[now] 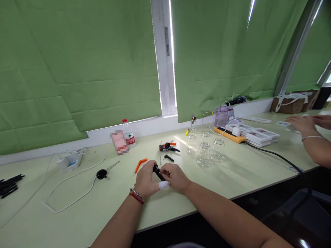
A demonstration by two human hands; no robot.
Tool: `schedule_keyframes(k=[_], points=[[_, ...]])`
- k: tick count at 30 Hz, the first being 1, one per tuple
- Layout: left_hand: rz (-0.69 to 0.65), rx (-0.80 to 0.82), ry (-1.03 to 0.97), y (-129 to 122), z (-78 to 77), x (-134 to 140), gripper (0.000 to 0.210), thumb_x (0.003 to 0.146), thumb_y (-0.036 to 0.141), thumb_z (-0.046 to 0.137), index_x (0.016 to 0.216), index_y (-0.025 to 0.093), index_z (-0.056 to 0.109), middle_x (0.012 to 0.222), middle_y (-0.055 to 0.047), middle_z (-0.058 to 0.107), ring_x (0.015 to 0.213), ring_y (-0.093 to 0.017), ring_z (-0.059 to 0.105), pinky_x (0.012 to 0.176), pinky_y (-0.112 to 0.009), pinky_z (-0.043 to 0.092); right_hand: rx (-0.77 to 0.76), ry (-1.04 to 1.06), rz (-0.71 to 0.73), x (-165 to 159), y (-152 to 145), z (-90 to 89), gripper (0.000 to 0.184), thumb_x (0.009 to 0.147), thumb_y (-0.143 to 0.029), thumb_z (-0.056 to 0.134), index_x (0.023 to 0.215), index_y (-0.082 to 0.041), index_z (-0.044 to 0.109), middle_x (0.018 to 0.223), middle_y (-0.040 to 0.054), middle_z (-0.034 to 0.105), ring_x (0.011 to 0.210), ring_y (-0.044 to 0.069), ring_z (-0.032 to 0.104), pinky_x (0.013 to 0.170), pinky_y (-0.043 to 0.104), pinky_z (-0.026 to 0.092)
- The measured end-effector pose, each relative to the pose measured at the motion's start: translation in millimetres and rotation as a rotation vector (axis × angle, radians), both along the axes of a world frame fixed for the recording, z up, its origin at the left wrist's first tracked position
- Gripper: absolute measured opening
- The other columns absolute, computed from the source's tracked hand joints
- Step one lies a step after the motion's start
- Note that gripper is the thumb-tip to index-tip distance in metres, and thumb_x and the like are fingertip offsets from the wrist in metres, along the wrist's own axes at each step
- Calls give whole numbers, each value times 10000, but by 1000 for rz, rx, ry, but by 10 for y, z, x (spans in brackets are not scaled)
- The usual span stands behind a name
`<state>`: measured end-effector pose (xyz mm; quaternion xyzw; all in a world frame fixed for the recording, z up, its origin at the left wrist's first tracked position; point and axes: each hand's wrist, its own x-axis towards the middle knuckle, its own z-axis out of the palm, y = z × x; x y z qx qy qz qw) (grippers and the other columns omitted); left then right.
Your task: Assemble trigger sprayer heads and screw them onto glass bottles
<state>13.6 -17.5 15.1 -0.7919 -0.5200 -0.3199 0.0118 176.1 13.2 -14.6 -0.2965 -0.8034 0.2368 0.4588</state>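
Near the front edge of the table, my left hand (148, 179) is closed around a small black plastic part (158, 174). White tape or cloth wraps its thumb. My right hand (176, 176) pinches the same part from the other side, its fingertips partly hidden. Just beyond my hands lie an orange angled handle (140, 165), a short black angled piece (169, 158) and a thin metal pin (160, 161). Farther back is a pile of black and orange parts (168, 147). A black round piece with a metal rod (101, 174) rests to the left.
Several glass jars (204, 159) stand right of centre. Behind them are an orange power strip (229, 135) and stacked white trays (256, 137). A red-capped bottle (131, 138), white cable (74, 175) and black pieces (10, 186) are leftward. Another person's hands (303, 125) work at right.
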Motion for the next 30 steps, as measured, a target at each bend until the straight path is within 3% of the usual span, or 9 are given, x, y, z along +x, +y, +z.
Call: schedule_keyframes(k=[5, 9, 11, 14, 17, 24, 27, 30], points=[[23, 42, -8, 19, -17, -1, 571, 551, 505, 675, 987, 204, 463, 910, -63, 575, 798, -240, 558, 692, -358, 440, -244, 55, 55, -23, 11, -11, 63, 749, -183, 558, 714, -174, 610, 623, -19, 547, 544, 95, 448, 531, 217, 356], [37, 70, -12, 32, -33, 3, 648, 523, 442, 694, 1071, 207, 442, 1014, -77, 561, 886, -266, 558, 770, -401, 440, -695, 133, 235, -29, -11, 51, 389, 837, -473, 475, 700, -141, 624, 501, -28, 467, 441, 80, 385, 433, 213, 328], [31, 87, -8, 40, -45, 1, 725, 511, 419, 703, 1142, 209, 414, 1113, -96, 537, 999, -299, 536, 840, -436, 428, -823, 160, 311, -20, -21, 75, 459, 819, -545, 473, 769, -125, 651, 522, -20, 488, 429, 73, 383, 405, 205, 317], [6, 115, -10, 55, -71, -7, 841, 511, 402, 710, 1243, 194, 350, 1230, -134, 483, 1142, -335, 467, 928, -478, 394, -819, 154, 333, -5, -24, 80, 387, 766, -504, 577, 800, -128, 661, 526, -33, 496, 411, 59, 366, 393, 199, 284], [-21, 147, -16, 75, -98, -16, 906, 523, 386, 711, 1301, 176, 295, 1287, -160, 442, 1206, -347, 418, 979, -505, 361, -794, 152, 327, -4, -27, 73, 296, 742, -434, 623, 700, -141, 617, 467, -61, 443, 392, 53, 331, 395, 202, 241], [-42, 175, -20, 93, -125, -26, 964, 562, 359, 706, 1359, 185, 192, 1388, -177, 334, 1305, -353, 299, 1029, -527, 307, -774, 202, 291, -23, -27, 74, 293, 719, -362, 645, 577, -168, 477, 412, -89, 358, 401, 53, 283, 411, 207, 196], [-2, 151, -58, 109, -133, -62, 968, 577, 358, 704, 1366, 183, 172, 1381, -175, 343, 1273, -341, 350, 1012, -503, 325, -769, 229, 251, -31, 3, 33, 216, 720, -322, 634, 630, -160, 523, 432, -85, 387, 395, 50, 290, 408, 202, 200], [140, 96, -99, 173, -155, -162, 935, 587, 385, 700, 1352, 179, 204, 1346, -154, 395, 1207, -322, 427, 993, -483, 335, -750, 228, 180, -45, 70, -22, 185, 741, -320, 603, 685, -151, 556, 508, -55, 485, 380, 43, 311, 393, 197, 219]])
